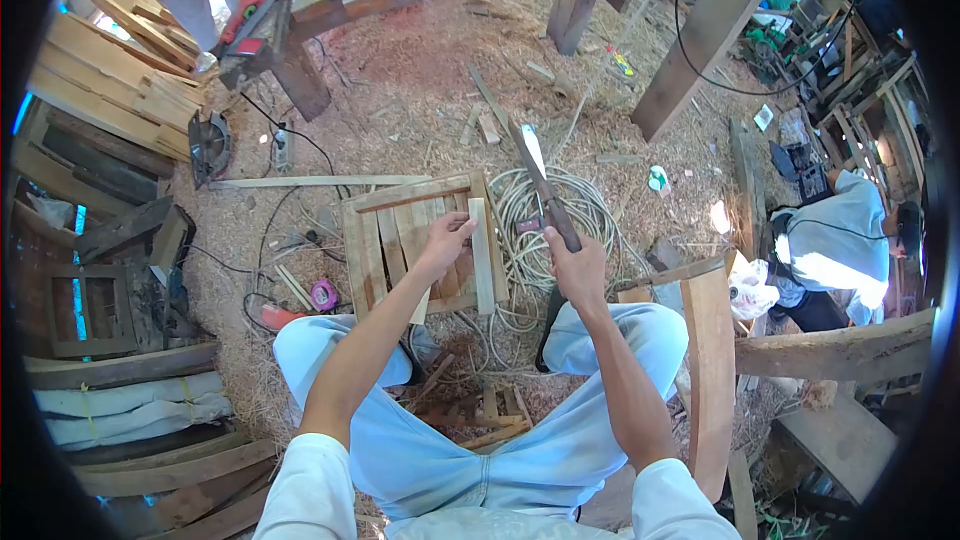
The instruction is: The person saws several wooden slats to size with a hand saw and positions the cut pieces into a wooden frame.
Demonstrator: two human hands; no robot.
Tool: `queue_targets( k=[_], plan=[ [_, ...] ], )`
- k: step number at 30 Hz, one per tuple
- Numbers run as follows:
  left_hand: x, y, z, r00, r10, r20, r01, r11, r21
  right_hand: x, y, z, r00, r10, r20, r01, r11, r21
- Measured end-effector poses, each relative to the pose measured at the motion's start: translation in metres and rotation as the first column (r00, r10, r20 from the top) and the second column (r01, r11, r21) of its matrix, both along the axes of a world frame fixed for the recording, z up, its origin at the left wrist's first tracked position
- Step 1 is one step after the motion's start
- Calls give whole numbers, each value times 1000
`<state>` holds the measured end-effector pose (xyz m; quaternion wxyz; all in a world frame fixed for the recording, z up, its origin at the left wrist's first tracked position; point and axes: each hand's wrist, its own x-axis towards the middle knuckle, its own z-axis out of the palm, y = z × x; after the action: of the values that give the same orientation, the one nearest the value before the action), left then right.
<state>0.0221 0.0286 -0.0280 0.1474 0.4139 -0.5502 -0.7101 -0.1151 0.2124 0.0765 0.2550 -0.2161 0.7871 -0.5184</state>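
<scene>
The right hand [578,268] is wrapped tight around the dark handle of a long knife [545,190], whose blade points up and away from the fist with its bright tip farthest out. Just left of that grip, the left hand [445,242] lies on a slatted panel [385,240], fingers bent down against the boards (whether they pinch one slat or only press on it cannot be told). A lighter upright slat [481,255] stands between the two hands, just beside the left fingertips. Under and behind the knife lies a pale coil of cord [590,205] on the sawdust. Further left of the panel sits a pink tape measure [323,293]; beyond it lies a circular saw [208,145]. Well right of the knife hand, a curved plank [710,360] stands, and another person [830,255] crouches.
</scene>
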Motion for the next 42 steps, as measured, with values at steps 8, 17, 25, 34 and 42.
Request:
queue_targets(
  k=[8, 17, 25, 34, 42],
  plan=[
    [-10, -2, 14, 984, -104, 143, 134, 967, -218, -11, -6, -8, 996, 18, -89, -7, 992, 124],
    [9, 37, -1, 896, -4, 444, 264, 809, -525, -13, -1, -12, 1000, 9, -21, -8, 1000, 25],
    [35, 29, 63, 931, -205, 302, 293, 913, -284, -3, 0, 11, 1000, 12, 0, -12, 999, 30],
    [51, 34, 94, 906, -315, 281, 412, 511, -755, 8, -15, 18, 992, 95, 84, -89, 993, -71],
    [66, 37, 116, 828, -383, 409, 557, 481, -677, 8, -20, -7, 979, 143, 143, -123, 983, -138]
  ],
)
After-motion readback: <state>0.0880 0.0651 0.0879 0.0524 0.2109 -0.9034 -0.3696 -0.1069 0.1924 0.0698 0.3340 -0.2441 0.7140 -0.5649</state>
